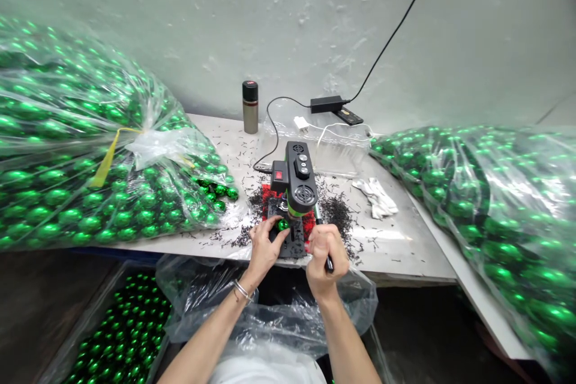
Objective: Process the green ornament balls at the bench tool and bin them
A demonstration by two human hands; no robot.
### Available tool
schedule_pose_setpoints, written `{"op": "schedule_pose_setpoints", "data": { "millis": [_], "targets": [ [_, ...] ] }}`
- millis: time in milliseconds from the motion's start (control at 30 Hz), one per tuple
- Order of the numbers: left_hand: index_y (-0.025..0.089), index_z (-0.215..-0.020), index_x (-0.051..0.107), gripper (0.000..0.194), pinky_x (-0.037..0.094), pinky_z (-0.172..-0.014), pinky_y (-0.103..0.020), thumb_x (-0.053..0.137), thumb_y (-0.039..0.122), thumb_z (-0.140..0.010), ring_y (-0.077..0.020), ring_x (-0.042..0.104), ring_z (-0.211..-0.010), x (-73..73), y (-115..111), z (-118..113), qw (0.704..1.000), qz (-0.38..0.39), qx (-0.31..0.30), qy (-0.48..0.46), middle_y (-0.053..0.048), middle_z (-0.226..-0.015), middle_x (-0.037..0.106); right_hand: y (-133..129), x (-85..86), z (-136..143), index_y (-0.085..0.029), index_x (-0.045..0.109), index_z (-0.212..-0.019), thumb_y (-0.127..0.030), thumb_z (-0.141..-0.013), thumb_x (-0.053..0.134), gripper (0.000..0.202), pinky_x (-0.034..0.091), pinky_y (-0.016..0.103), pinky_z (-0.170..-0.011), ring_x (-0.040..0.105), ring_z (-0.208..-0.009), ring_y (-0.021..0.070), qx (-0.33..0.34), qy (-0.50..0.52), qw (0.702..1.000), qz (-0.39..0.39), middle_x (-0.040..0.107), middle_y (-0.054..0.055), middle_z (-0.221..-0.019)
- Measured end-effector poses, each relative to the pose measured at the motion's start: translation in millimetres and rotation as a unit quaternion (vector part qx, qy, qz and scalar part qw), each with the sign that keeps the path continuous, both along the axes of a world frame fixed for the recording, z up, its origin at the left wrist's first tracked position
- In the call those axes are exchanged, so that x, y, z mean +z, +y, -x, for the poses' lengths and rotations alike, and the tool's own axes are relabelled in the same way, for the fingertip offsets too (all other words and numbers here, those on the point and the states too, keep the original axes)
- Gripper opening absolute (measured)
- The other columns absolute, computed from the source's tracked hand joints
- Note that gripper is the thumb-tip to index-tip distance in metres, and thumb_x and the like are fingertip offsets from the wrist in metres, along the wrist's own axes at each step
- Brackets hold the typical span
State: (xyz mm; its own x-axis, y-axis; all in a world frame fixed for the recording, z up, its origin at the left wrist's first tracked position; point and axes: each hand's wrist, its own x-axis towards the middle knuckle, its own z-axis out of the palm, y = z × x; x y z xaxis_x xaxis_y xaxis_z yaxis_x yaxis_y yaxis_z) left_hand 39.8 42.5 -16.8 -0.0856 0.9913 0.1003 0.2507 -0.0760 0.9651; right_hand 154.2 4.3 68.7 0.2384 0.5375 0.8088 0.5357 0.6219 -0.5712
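Observation:
A shiny green ball ornament [283, 224] is pinched between the thumb and fingers of my left hand [264, 246]. It sits at the base of a small black press machine [302, 177], just left of the press head. My right hand [328, 255] is wrapped around the black lever handle [330, 264] on the machine's right side. Red material [309, 225] shows beneath the machine. Many short black strips [335, 216] lie scattered around it. The ball's underside and the point under the press head are partly hidden.
Big clear bags of green balls stand left [112, 168] and right [499, 216]. Behind the machine are a thermos [250, 109], a power adapter [327, 104] with cables and a clear plastic tray [342, 156]. White gloves [375, 197] lie right. A ball-filled bin [130, 324] stands below left.

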Motion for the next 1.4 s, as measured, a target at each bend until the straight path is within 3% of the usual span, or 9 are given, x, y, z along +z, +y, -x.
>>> {"op": "schedule_pose_setpoints", "data": {
  "millis": [100, 233, 467, 700, 867, 1033, 1133, 1400],
  "targets": [
    [0.027, -0.113, 0.069, 0.03, 0.029, -0.11, -0.048, 0.07, 0.027, -0.083, -0.0275, 0.059, -0.11, -2.5, -1, 0, 0.996, -0.039, -0.014, 0.077, -0.007, -0.11, 0.07, 0, -0.5, 0, -0.021, 0.045, -0.067, -0.008, -0.092, 0.043, 0.028, 0.039, 0.027, -0.058, 0.051, -0.065, 0.0124, 0.003, 0.002, 1.0, 0.0, 0.05, -0.001, -0.068],
    [0.025, -0.111, 0.07, 0.029, 0.031, -0.107, -0.048, 0.072, 0.027, -0.082, -0.0289, 0.058, -0.107, -1.3, -1, 5, 0.991, -0.06, -0.031, 0.114, -0.008, -0.106, 0.071, 0, -1.6, 0, -0.021, 0.044, -0.068, -0.007, -0.092, 0.043, 0.028, 0.04, 0.026, -0.058, 0.051, -0.065, 0.0119, 0.003, 0.002, 1.0, 0.001, 0.05, -0.001, -0.069],
    [0.025, -0.107, 0.072, 0.024, 0.025, -0.112, -0.049, 0.071, 0.031, -0.083, -0.0307, 0.059, -0.109, 9.7, 4, 8, 0.989, -0.071, -0.084, 0.102, -0.008, -0.107, 0.074, -1, -3.9, -1, -0.021, 0.047, -0.069, -0.008, -0.092, 0.044, 0.026, 0.042, 0.026, -0.056, 0.051, -0.064, 0.0122, 0.001, 0.0, 1.0, 0.001, 0.051, -0.001, -0.068],
    [0.028, -0.103, 0.075, 0.029, 0.02, -0.116, -0.05, 0.078, 0.038, -0.076, -0.0312, 0.058, -0.111, -0.7, 11, 7, 0.994, -0.046, -0.077, 0.065, -0.007, -0.11, 0.074, -1, -8.2, -1, -0.021, 0.045, -0.068, -0.009, -0.091, 0.044, 0.027, 0.042, 0.027, -0.056, 0.05, -0.062, 0.0124, 0.001, 0.003, 1.0, -0.001, 0.051, -0.001, -0.068],
    [0.027, -0.106, 0.075, 0.031, 0.024, -0.114, -0.049, 0.078, 0.038, -0.078, -0.03, 0.058, -0.109, -5.4, 12, 8, 0.989, -0.069, -0.087, 0.099, -0.007, -0.109, 0.074, -2, -25.8, -4, -0.021, 0.045, -0.069, -0.011, -0.093, 0.043, 0.026, 0.043, 0.028, -0.059, 0.051, -0.063, 0.0125, 0.002, -0.006, 1.0, -0.009, 0.051, -0.001, -0.069],
    [0.027, -0.109, 0.074, 0.032, 0.027, -0.112, -0.049, 0.077, 0.038, -0.079, -0.0294, 0.058, -0.107, -6.0, 11, 7, 0.987, -0.081, -0.087, 0.107, -0.008, -0.109, 0.073, 1, -54.4, -7, -0.021, 0.046, -0.07, -0.017, -0.095, 0.04, 0.027, 0.052, 0.038, -0.076, 0.055, -0.065, 0.0129, 0.003, -0.031, 0.999, -0.034, 0.054, 0.0, -0.072],
    [0.027, -0.109, 0.074, 0.032, 0.028, -0.111, -0.049, 0.076, 0.039, -0.08, -0.0296, 0.058, -0.107, -6.3, 11, 7, 0.987, -0.081, -0.085, 0.106, -0.008, -0.108, 0.073, 5, -67.8, -8, -0.021, 0.046, -0.071, -0.022, -0.097, 0.038, 0.028, 0.054, 0.041, -0.079, 0.056, -0.064, 0.0126, 0.001, -0.026, 0.998, -0.048, 0.055, 0.0, -0.075],
    [0.027, -0.109, 0.074, 0.031, 0.029, -0.11, -0.05, 0.078, 0.035, -0.079, -0.0297, 0.059, -0.107, -7.9, 10, 7, 0.986, -0.094, -0.086, 0.106, -0.008, -0.108, 0.073, 10, -74.4, -11, -0.022, 0.044, -0.071, -0.026, -0.1, 0.033, 0.031, 0.054, 0.041, -0.079, 0.058, -0.063, 0.0123, -0.005, -0.052, 0.997, -0.063, 0.052, -0.001, -0.073]
  ]
}}
